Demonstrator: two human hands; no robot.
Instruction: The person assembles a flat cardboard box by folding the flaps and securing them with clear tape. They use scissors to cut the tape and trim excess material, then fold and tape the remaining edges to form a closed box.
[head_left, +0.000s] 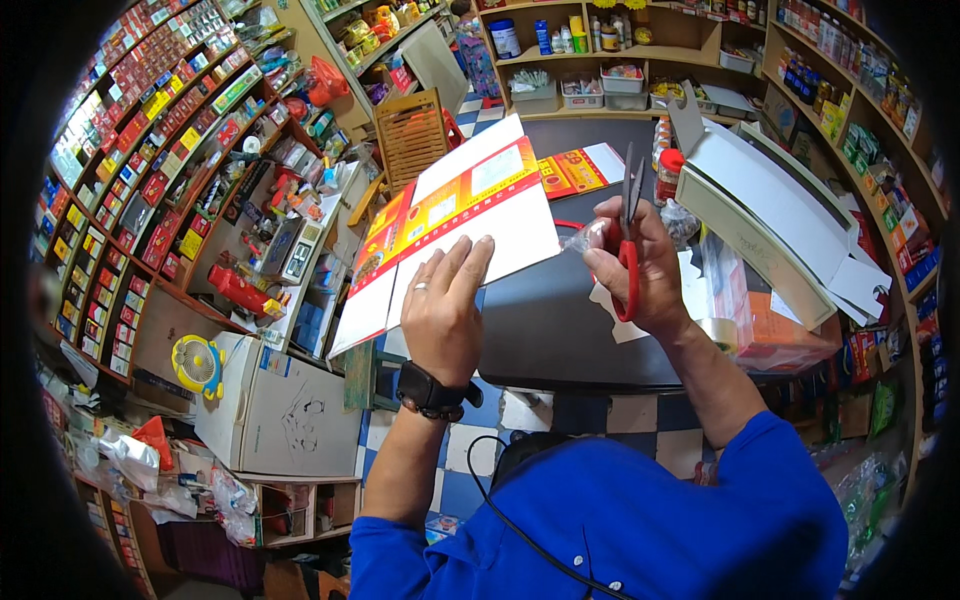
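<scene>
A flat piece of printed cardboard, white with red and yellow panels, reaches past the left edge of the dark table. Over its near edge lies my left hand, fingers stretched across the white part and thumb hidden. My right hand, to the right of the cardboard, grips scissors with red handles and dark blades pointing up. Between its thumb and fingertips is a small clear piece, perhaps tape or film, close to the cardboard's right corner.
On the table's right lie an open white carton, a red-lidded jar, a tape roll and a red-orange package. Another printed sheet lies behind. A wooden chair stands beyond; a white box and packed shelves line the left.
</scene>
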